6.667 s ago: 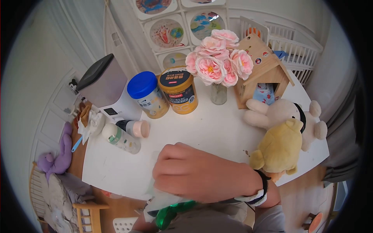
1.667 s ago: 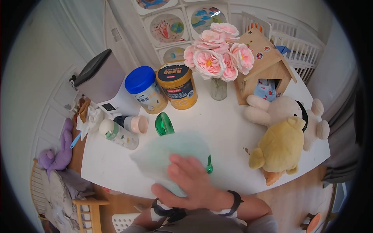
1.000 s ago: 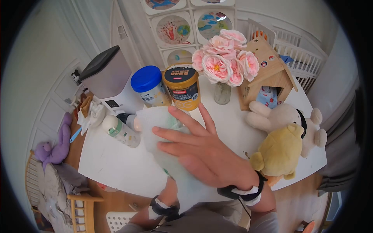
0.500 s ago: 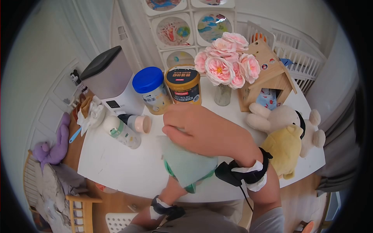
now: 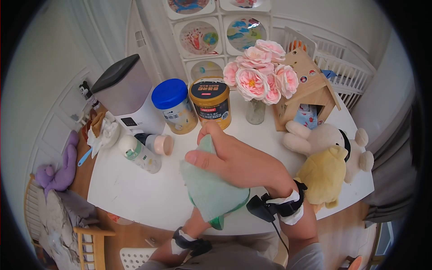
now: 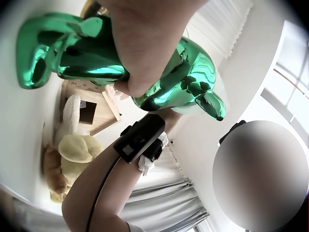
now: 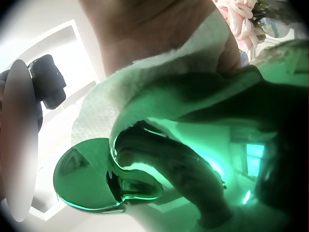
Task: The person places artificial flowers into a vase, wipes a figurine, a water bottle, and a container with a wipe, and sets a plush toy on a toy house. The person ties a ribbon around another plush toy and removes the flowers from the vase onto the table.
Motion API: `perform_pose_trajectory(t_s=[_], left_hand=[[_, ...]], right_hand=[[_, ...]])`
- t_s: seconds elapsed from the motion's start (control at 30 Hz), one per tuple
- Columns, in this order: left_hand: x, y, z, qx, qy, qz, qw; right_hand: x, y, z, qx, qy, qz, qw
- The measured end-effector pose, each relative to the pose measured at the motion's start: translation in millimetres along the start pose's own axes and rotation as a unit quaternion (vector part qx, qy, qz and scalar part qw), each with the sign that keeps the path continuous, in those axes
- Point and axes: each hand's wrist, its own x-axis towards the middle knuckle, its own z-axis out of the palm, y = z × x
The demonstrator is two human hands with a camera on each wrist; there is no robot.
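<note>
Bears Chinese print, too small to read, on blue-lidded tin (image 5: 175,110). Curls left hand (image 6: 147,48) round shiny green figure (image 6: 89,53) over white table's (image 5: 123,193) near edge, with rounded end pointing right along slightly down-tilted long axis in left-wrist view. Repeats illegible print on gold-rimmed tin (image 5: 210,102). Pinches pale green cloth (image 5: 215,189) over figure with right hand (image 5: 245,162).

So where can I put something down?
Front left of the table is bare, between the drinking bottle and the front edge. So is the middle, between the glass vase, white plush toy and right hand. Crowded: back left, around the blue-lidded tub; right, around the yellow plush.
</note>
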Motion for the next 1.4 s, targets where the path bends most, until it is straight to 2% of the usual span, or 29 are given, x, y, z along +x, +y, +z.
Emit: perform_pose_trajectory(t_s=[0.03,0.1,0.2,0.27,0.3,0.4,0.47,0.57,0.7,0.8,0.87,1.0,1.07,1.1,1.17,1.23,1.3,1.4], left_hand=[[-1,-3,2,0.003,0.026,0.021,0.999],[-3,-6,3,0.009,0.02,0.023,1.0],[-7,-9,2,0.02,0.019,0.022,0.999],[-9,-11,4,0.027,0.019,0.02,0.999],[-10,-11,5,0.03,0.018,0.018,0.999],[-10,-13,7,0.04,0.016,0.018,0.999],[-11,-14,6,0.049,0.016,0.016,0.999],[-13,-16,5,0.062,0.018,0.013,0.998],[-12,-18,4,0.077,0.018,0.01,0.997],[-13,-20,3,0.088,0.019,0.004,0.996],[-12,-20,3,0.092,0.019,0.002,0.996],[14,-8,5,0.058,0.023,-0.01,0.998],[26,-4,2,0.041,0.024,-0.016,0.999],[19,-6,2,0.033,0.026,-0.019,0.999],[10,-9,-6,0.018,0.032,-0.027,0.999],[18,-4,0,0.003,0.036,-0.034,0.999],[21,0,4,-0.013,0.037,-0.04,0.998],[19,2,5,-0.035,0.038,-0.048,0.998]], right_hand=[[-2,4,2,0.001,0.004,-0.013,1.0],[-5,2,1,0.001,0.009,-0.027,1.0],[-13,-19,-4,-0.016,-0.002,0.012,1.0],[-15,-32,-10,-0.061,-0.053,0.049,0.996],[-18,-34,-9,-0.061,-0.052,0.05,0.995],[-20,-33,-4,-0.124,-0.009,0.012,0.992],[-16,-17,1,-0.195,0.097,-0.198,0.956],[-14,-16,3,-0.177,0.097,-0.215,0.955],[-14,-10,6,-0.155,0.136,-0.224,0.953],[-18,-7,11,-0.097,0.175,-0.181,0.963],[-20,-4,15,-0.029,0.185,-0.121,0.975],[-33,9,18,0.015,0.147,-0.06,0.987],[-38,18,16,-0.123,0.141,-0.124,0.975],[-41,19,16,-0.122,0.14,-0.124,0.975],[-47,18,19,-0.318,0.234,-0.117,0.912],[-50,15,23,-0.317,0.256,-0.125,0.904],[-55,10,32,-0.162,0.173,-0.187,0.953],[-52,8,41,-0.16,0.202,-0.191,0.947]])
